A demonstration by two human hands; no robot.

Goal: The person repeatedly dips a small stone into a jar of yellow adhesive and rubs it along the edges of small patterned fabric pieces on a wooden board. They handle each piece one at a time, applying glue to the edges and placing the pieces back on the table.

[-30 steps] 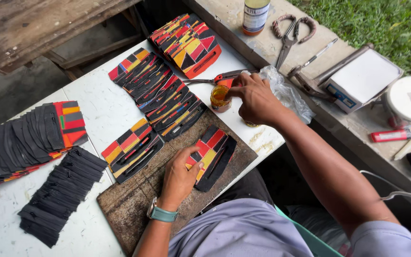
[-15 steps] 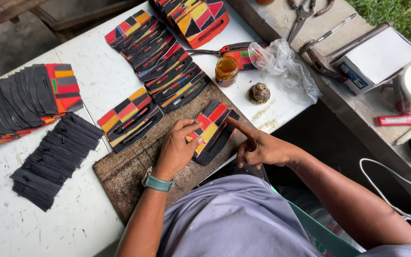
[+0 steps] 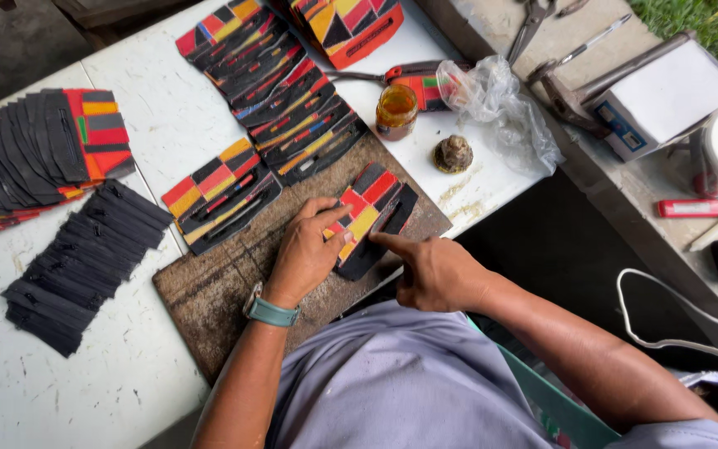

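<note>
The left hand (image 3: 305, 249) lies palm down on the board (image 3: 209, 291), fingers spread flat across the near end of the patch (image 3: 371, 212), pressing it in place rather than gripping it; a teal watch (image 3: 272, 312) sits on the wrist. The right hand (image 3: 434, 270) comes in from the right with the forearm angled across the lap. Its index finger is stretched out, tip touching the lower edge of the patch, while the other fingers are curled into the palm (grasping nothing).

The patch is a small flat piece with red, yellow and black blocks on a black backing. It lies tilted on the far right part of the brown, worn board, which rests on the white table (image 3: 168, 116).

Just beyond the board stands a small jar (image 3: 395, 111) of amber liquid, with a brownish lid (image 3: 453, 154) and a crumpled clear bag (image 3: 500, 108) near it. More patterned pieces lie fanned in rows (image 3: 284, 91) above and left of the board, and black strips (image 3: 76, 266) are stacked at the left.

The near part of the patch is hidden under the left fingers, and the top stack of pieces is cut off by the frame edge. Whether the fingertip carries anything is too small to tell.
</note>
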